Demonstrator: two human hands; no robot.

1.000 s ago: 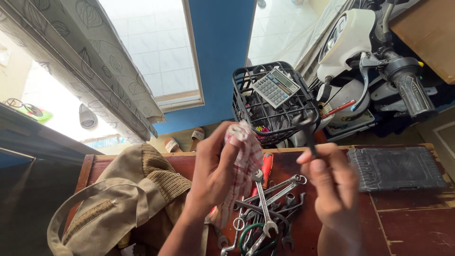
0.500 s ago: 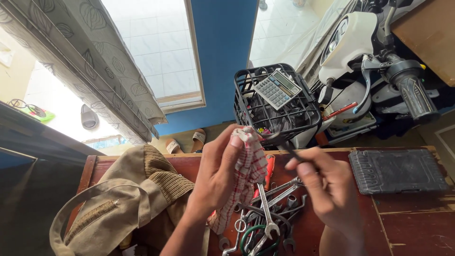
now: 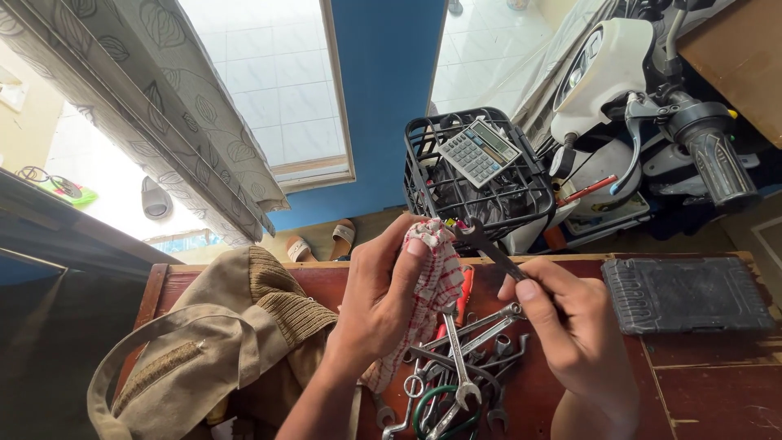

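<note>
At the near edge of the worktop (image 3: 700,391), a dark red wooden surface, lies a loose pile of spanners (image 3: 460,367) with a green-coated loop among them; these look not yet wiped, though from this view it is hard to tell a cleaned one from a dirty one, so most of the work seems to be left. Just above the pile, the right hand (image 3: 574,326) is closed around the shank of one spanner (image 3: 487,248), holding it tilted so that its open-ended head points away toward the far edge. The left hand (image 3: 379,297) is clamped on a red-and-white checked cloth (image 3: 432,281), bunched in the fingers and pressed against the spanner's head, so the wiping of this one appears to be under way, not finished. The spanner is dark grey metal, slim, with a forked jaw end that looks dull rather than shiny; its lower half is hidden in the right hand. At the left side of the worktop sits a tan canvas bag (image 3: 187,350), and near the right edge a dark grey plastic tool case (image 3: 688,293), shut. Beyond the far edge stands a black wire basket (image 3: 481,195) with a grey calculator (image 3: 479,151) resting on its rim, and further right a scooter's handlebar (image 3: 709,155).
</note>
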